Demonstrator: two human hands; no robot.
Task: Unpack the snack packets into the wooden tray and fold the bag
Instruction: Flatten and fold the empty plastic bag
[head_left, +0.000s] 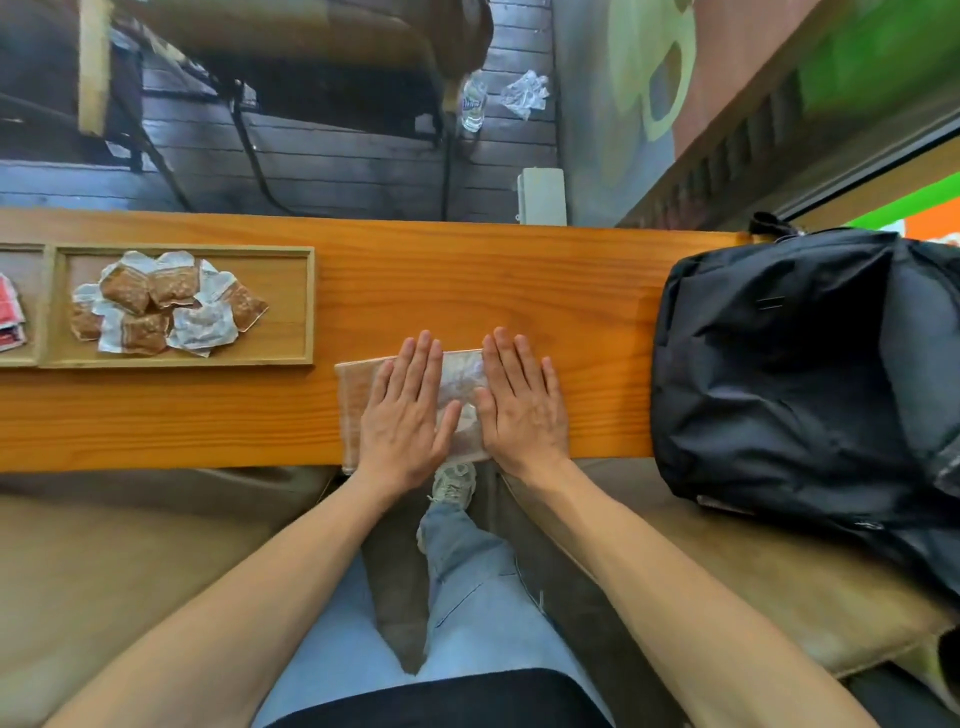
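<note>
A clear plastic bag (462, 382) lies flat and folded on the wooden table (467, 291), near its front edge. My left hand (408, 415) presses on the bag's left half with straight fingers. My right hand (522, 408) presses flat on its right edge, partly on the table. To the left, the wooden tray (291, 306) holds several brown snack packets (161, 304) with white sealed edges, heaped in its left part.
A second tray compartment at the far left holds red packets (10, 317). A large black backpack (810, 374) fills the table's right end. Beyond the table's far edge are a water bottle (472, 104) and a white box (541, 196).
</note>
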